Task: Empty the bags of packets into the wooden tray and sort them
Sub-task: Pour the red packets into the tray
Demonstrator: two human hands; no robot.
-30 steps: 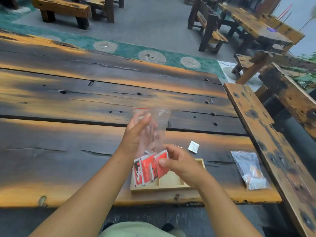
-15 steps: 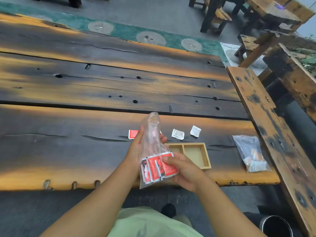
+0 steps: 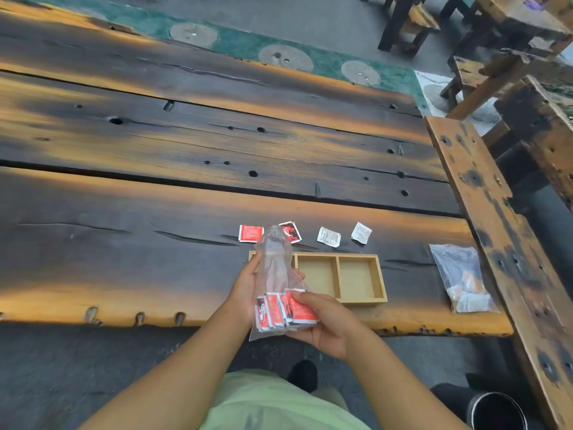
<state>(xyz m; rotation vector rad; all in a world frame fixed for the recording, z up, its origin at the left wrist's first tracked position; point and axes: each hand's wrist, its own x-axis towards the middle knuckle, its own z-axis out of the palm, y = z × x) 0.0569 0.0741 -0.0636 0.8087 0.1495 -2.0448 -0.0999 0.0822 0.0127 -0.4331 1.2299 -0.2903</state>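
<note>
Low in the middle of the frame, the person holds a clear plastic bag upright over the near edge of the table. The left hand is clenched around the bag's middle from behind, while the right hand grasps its bottom, thumb pressed on the red packets bunched inside. All of them appear to be in the bag yet, so emptying it looks barely begun; whether its mouth is open cannot be told.

The wooden tray lies just behind the hands, right of centre. Its middle and right compartments are bare; the left one is hidden by the bag. Nothing visible has been sorted into it.

Beyond the tray, in a row across the table, lie four loose packets: a red packet, a red-and-black packet partly behind the bag's top, and two white packets. A second bag, holding pale and orange contents, lies untouched at the right of the frame.

By this reading, nearly everything is left: both bags to empty, then the sorting.
</note>
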